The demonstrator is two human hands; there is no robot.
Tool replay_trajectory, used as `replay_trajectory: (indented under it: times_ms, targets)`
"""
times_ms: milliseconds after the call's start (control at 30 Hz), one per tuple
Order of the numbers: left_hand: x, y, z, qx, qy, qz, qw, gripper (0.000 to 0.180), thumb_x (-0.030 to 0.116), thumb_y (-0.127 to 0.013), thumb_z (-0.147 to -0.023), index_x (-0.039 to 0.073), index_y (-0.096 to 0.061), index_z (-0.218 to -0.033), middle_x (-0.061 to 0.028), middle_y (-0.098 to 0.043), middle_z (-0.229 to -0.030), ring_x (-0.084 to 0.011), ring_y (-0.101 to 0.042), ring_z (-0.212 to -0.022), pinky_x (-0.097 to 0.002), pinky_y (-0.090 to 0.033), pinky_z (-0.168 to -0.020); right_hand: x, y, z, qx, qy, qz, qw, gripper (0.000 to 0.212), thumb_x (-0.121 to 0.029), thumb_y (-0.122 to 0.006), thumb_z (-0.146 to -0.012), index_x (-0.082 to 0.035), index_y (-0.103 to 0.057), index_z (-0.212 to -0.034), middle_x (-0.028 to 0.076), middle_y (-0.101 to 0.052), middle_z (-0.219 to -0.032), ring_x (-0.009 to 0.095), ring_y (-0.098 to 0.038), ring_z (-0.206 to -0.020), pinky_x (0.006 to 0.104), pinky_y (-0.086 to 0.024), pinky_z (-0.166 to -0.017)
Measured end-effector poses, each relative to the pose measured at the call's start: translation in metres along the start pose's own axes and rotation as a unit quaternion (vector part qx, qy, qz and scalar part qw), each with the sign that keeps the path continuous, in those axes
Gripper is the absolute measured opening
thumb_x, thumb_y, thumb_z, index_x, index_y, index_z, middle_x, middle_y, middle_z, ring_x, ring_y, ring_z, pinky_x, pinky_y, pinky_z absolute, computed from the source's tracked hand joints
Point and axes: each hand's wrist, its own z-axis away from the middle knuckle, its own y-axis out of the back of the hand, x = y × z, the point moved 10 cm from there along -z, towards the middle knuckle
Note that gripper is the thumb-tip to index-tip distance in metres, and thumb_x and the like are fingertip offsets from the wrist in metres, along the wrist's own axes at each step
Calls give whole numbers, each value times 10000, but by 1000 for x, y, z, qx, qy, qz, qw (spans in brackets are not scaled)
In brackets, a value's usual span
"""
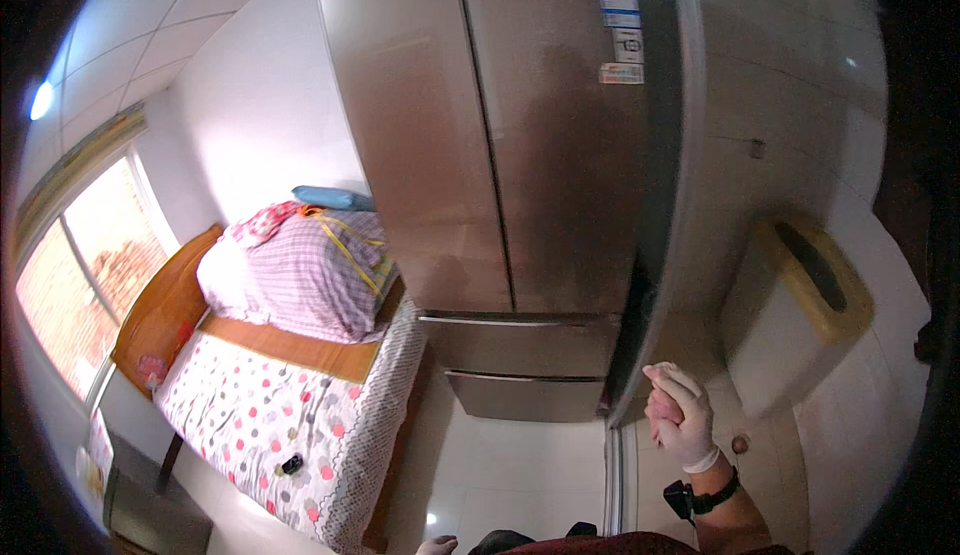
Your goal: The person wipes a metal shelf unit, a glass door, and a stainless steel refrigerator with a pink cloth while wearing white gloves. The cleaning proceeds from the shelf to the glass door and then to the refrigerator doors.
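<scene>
My right hand wears a thin whitish glove and has a black band with a small box at the wrist. Its fingers are closed round a crumpled pinkish thing, perhaps a cloth; most of it is hidden in the grip. The hand is raised in front of the doorway, right of the refrigerator's lower drawers. At the lower edge only a bit of my left hand shows, also in a pale glove. What its fingers do is cut off. Ahead stands a tall brownish metallic refrigerator with its doors closed and labels at the upper right.
To the left is a bed with a dotted sheet, a covered heap and a small black object. A metal door track crosses the floor. Beyond it stands a tall pale bin with a yellowish rim, near a floor drain.
</scene>
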Motion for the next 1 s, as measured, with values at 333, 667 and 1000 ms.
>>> replay_trajectory:
  times_ms: [333,667,1000]
  targets:
    - [-46,58,-64,42,74,15,996,494,437,-635,-974,84,-666,-1318,-116,-634,-1350,-251,-596,-1249,-420,-483,-1054,-61,-192,-185,-28,427,291,856,362,1,-716,-809,-98,-681,-1155,59,-647,-1296,261,-629,-1163,413,-526,-977]
    - [-77,146,-152,-81,79,-103,988,596,526,-586,-974,114,-610,-1405,-120,-504,-1534,-262,-495,-1390,-457,-448,-1096,16,-297,-344,31,542,497,677,338,-211,-678,-874,-267,-692,-1207,-18,-555,-1331,177,-515,-1283,414,-440,-1011]
    - [-72,153,-250,41,115,-18,992,520,466,-546,-1001,142,-606,-1403,-150,-523,-1516,-283,-497,-1392,-428,-428,-1125,-85,-294,-499,-24,561,496,662,347,-171,-681,-860,-142,-682,-1206,50,-608,-1271,241,-536,-1272,433,-425,-1048]
